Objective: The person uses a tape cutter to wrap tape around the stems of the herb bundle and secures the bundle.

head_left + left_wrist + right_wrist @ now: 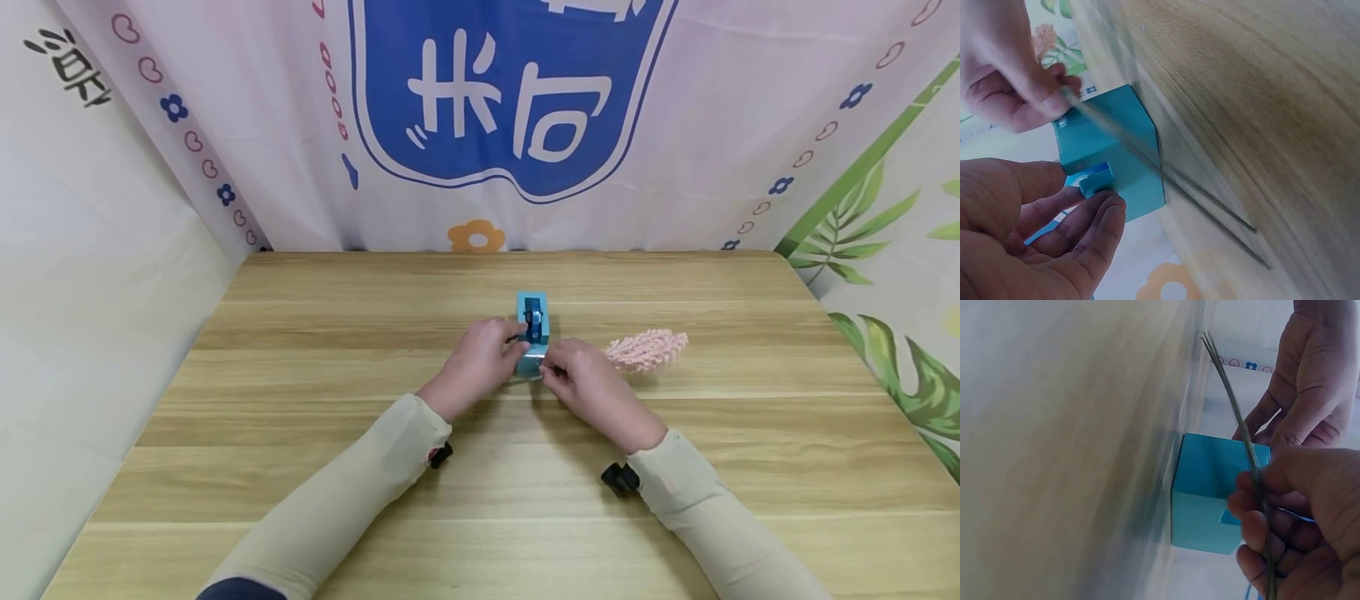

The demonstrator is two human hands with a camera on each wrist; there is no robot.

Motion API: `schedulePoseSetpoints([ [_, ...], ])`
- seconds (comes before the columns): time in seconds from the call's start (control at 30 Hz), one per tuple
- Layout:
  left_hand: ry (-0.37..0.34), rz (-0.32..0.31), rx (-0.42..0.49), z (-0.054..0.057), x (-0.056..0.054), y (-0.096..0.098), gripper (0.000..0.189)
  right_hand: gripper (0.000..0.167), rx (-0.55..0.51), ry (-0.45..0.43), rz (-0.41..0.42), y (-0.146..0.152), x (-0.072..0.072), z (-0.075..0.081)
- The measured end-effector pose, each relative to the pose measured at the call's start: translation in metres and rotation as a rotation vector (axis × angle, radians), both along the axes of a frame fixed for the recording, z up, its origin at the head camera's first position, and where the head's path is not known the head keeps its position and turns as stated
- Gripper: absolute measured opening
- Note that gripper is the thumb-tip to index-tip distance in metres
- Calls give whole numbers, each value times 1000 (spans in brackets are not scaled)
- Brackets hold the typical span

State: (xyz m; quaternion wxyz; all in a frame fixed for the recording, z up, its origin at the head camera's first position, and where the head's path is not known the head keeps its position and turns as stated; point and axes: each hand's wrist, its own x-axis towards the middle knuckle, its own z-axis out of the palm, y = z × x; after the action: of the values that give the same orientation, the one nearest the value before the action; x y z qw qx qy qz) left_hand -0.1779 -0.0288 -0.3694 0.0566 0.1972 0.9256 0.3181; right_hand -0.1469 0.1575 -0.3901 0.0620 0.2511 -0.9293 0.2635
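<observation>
A light-blue tape dispenser [532,367] stands on the table, a tape roll [534,321] seated in its top. My left hand [480,358] grips its left side, thumb at the upper front edge and bent fingers by the blue tab [1096,181] on the side. At the front right, my right hand [588,383] pinches the thin green stems [1235,406] of a pink flower sprig [647,350]. These stems cross in front of the dispenser, with a glossy patch where they pass its front edge. The pink head sticks out to the right of that hand.
The wood-grain table [337,317] extends around both hands. Behind it hangs a printed curtain [300,200] with a blue sign shape, and a leaf-patterned cloth [885,250] is at the right. Small black devices [621,480] are strapped at the sleeves.
</observation>
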Motion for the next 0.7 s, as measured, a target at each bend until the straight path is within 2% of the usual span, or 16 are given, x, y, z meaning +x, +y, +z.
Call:
schedulePoseSetpoints([
  [0.4, 7, -2, -4, 0, 0, 2, 36, 13, 1, -31, 16, 2, 2, 0],
  [0.7, 24, -5, 8, -1, 2, -3, 36, 17, -41, -38, 32, -4, 8, 8],
])
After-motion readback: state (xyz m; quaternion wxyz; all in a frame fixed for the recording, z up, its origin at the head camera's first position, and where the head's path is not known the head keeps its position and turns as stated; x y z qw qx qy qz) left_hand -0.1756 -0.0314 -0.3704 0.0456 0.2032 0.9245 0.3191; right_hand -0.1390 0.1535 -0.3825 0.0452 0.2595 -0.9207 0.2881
